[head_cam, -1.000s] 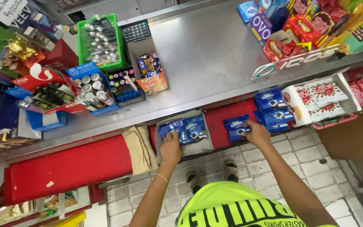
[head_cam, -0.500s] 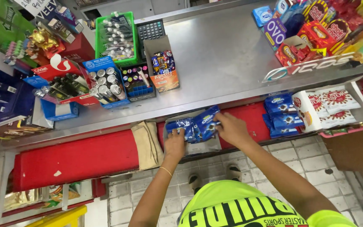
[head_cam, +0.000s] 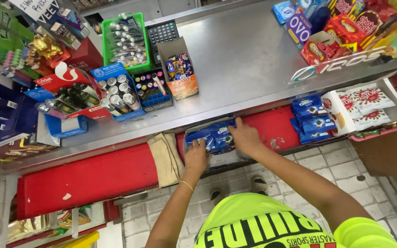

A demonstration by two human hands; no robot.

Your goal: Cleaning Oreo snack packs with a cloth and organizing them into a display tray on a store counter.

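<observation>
Left hand (head_cam: pixel 195 157) and right hand (head_cam: pixel 246 138) both grasp blue packets (head_cam: pixel 213 137) (biscuits) in a tray (head_cam: pixel 226 158) just below the counter (head_cam: pixel 249 59)

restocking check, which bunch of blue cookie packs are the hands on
The middle bunch under the counter edge: left hand and right hand touch it. The stacked packs farther right lie untouched.

Glossy blue plastic cookie packs (head_cam: pixel 212 138); brushed, dully reflective metal counter (head_cam: pixel 244 59); matt beige cloth (head_cam: pixel 165 158); glazed floor tiles (head_cam: pixel 318 163)
</observation>
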